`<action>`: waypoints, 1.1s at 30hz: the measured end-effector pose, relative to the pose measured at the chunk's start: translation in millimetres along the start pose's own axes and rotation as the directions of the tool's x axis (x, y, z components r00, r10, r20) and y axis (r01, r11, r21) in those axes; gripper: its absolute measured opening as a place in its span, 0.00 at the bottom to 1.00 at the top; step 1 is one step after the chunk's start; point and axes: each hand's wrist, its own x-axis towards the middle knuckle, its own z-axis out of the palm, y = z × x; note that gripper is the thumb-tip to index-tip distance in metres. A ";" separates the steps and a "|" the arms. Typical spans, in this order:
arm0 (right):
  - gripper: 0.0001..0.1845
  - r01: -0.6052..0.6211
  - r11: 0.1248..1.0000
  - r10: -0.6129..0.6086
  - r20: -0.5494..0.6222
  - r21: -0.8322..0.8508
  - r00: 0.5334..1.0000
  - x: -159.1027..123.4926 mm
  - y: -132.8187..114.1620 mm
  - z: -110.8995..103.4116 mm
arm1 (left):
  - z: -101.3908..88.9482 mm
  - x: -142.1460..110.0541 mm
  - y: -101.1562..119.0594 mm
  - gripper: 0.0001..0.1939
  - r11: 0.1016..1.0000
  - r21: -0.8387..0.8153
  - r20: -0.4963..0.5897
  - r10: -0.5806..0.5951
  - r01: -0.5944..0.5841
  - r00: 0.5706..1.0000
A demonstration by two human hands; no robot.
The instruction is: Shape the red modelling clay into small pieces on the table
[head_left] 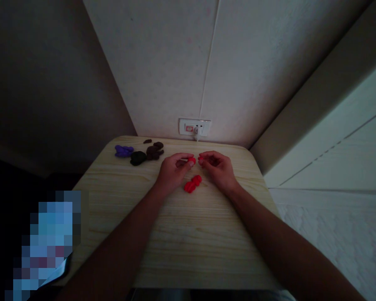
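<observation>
My left hand (174, 169) pinches a small lump of red modelling clay (191, 160) between thumb and fingers. Just to the right, my right hand (218, 167) has its fingertips closed on a smaller bit of red clay (201, 159), with a narrow gap between the two pieces. Below the hands, a larger red clay piece (193, 184) made of joined lumps lies on the wooden tabletop (188, 234). My fingers partly hide both held pieces.
Purple clay (124, 151), black clay (138, 158) and dark brown clay (154, 151) lie at the table's far left. A wall socket (194, 126) with a plugged-in white cable sits behind the table. A blurred, lit screen (54, 234) is at lower left; a white bed surface (332, 238) lies right.
</observation>
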 end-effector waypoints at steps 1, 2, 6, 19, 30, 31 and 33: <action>0.14 -0.008 1.000 0.008 0.000 -0.011 1.000 0.1 0.3 -0.5 | 0.0 0.0 -0.3 0.16 1.000 0.002 -0.003 0.000 0.000 1.000; 0.14 -0.017 1.000 0.017 0.002 -0.025 1.000 0.1 0.4 -0.9 | 0.0 0.0 -0.8 0.16 1.000 0.002 -0.004 0.001 -0.001 1.000; 0.14 -0.028 0.998 0.028 0.004 -0.054 1.000 -0.2 -1.5 -0.8 | 0.2 0.2 -1.5 0.17 1.000 -0.005 0.000 -0.002 0.002 1.000; 0.17 -0.076 0.996 0.073 -0.064 -0.048 0.995 -3.6 -7.5 3.6 | 0.3 0.3 -1.2 0.18 1.000 -0.011 0.007 -0.010 0.010 1.000; 0.16 -0.097 0.992 0.098 -0.016 0.080 0.995 2.1 0.7 0.1 | 0.0 0.3 -1.5 0.17 1.000 -0.007 0.005 -0.012 0.012 1.000; 0.17 -0.093 0.992 0.094 -0.014 0.088 0.995 2.6 1.7 -0.2 | 0.0 0.4 -1.9 0.17 1.000 -0.005 0.006 -0.016 0.016 1.000; 0.17 -0.078 0.992 0.080 -0.020 0.103 0.997 3.1 2.8 -0.4 | -0.2 0.6 -2.3 0.17 1.000 0.003 0.007 -0.016 0.016 1.000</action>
